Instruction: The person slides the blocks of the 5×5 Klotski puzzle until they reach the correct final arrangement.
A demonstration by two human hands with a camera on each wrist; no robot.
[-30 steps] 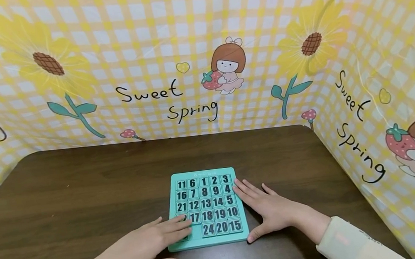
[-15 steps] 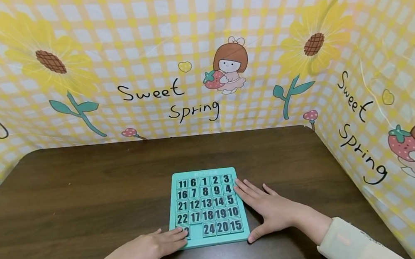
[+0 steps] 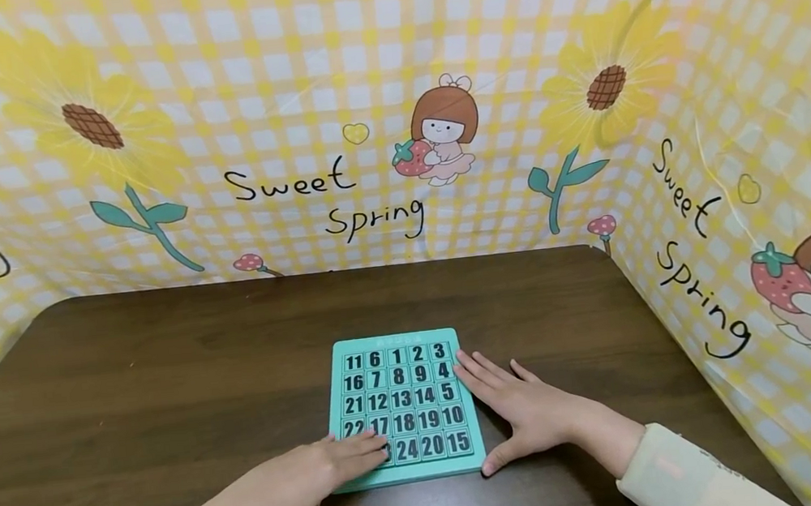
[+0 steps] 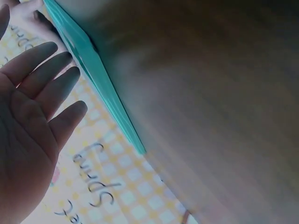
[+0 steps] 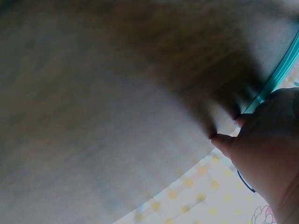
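Observation:
A teal number slide puzzle (image 3: 441, 469) lies flat on the table, its numbered tiles in rows. My left hand (image 3: 299, 485) reaches over its lower left part, fingers extended, fingertips on the bottom row. They partly cover a tile (image 3: 388, 453) beside the 24 tile (image 3: 406, 449); the bottom left corner slot is hidden. My right hand (image 3: 531, 409) rests at the puzzle's right edge with fingers spread, fingertips against the frame and thumb near its lower right corner. In the left wrist view, the left hand's (image 4: 32, 116) fingers are straight beside the puzzle's edge (image 4: 100, 77).
The dark brown wooden table (image 3: 189, 363) extends around the puzzle. A yellow checked cloth (image 3: 273, 95) with flowers, cartoon figures and lettering stands behind the table and along its sides.
My left hand first drew back to the bottom left tile, then moved right; that tile, the 23, has slid right into the gap beside 24. My right hand has stayed in place.

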